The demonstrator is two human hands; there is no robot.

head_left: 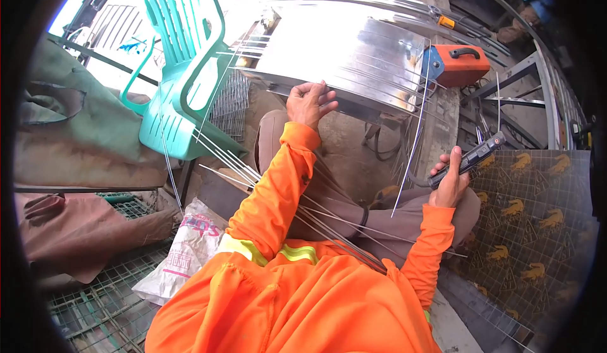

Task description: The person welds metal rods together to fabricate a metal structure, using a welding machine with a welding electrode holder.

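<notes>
My left hand (308, 104) is at the near edge of a shiny sheet-metal box or tabletop (303, 43). Its thumb and index finger are pinched together, but whatever is between them is too small to make out. Several thin metal rods (379, 78) lie across the right part of the metal surface. Out to the right, my right hand (450, 179) is wrapped around a black welding electrode holder (471, 158). A thin electrode (498, 103) points upward from its jaw. More thin rods (329, 226) lie across my lap, partly under my left sleeve.
A green plastic chair (167, 135) stands at the left, loaded with rods. An orange welding machine (458, 65) sits right of the metal surface. A patterned board (531, 226) lies at right, below a steel frame (544, 87). A white sack (180, 252) rests at lower left.
</notes>
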